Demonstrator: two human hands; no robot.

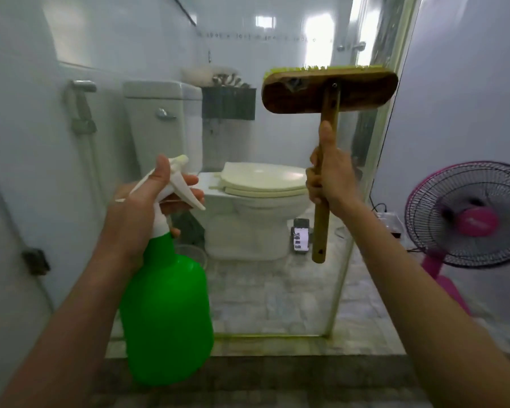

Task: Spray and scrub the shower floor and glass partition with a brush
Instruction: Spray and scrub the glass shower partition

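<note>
Closest to the viewer, two bare forearms reach forward over the dark tiled shower floor (277, 378), which runs up to the bottom rail of the glass partition (277, 304). On the near side of the partition and toward its left, the left hand (142, 207) grips the white trigger head of a bright green spray bottle (167, 313). The thumb rests up over the top, the fingers curl round the trigger and neck, and the nozzle points toward the glass. In front of the partition's right half, the right hand (330, 178) is clamped round the wooden handle of a brush (327, 91), thumb lying straight up along the shaft. The brush is held upright, its wide wooden head raised high near the partition's right frame. Its yellow-green bristles face away toward the glass; whether they touch it cannot be told. Behind the partition stands a white toilet (256, 201) with its lid closed and its cistern against the wall. A phone (301, 235) stands on the pale floor beside the toilet's base. Behind the partition's left side a bidet sprayer (80, 107) hangs on the wall, and a dark wall basket (228, 103) sits behind its middle, beside the cistern. Beyond the partition's right edge stands a pink fan (468, 213).
</note>
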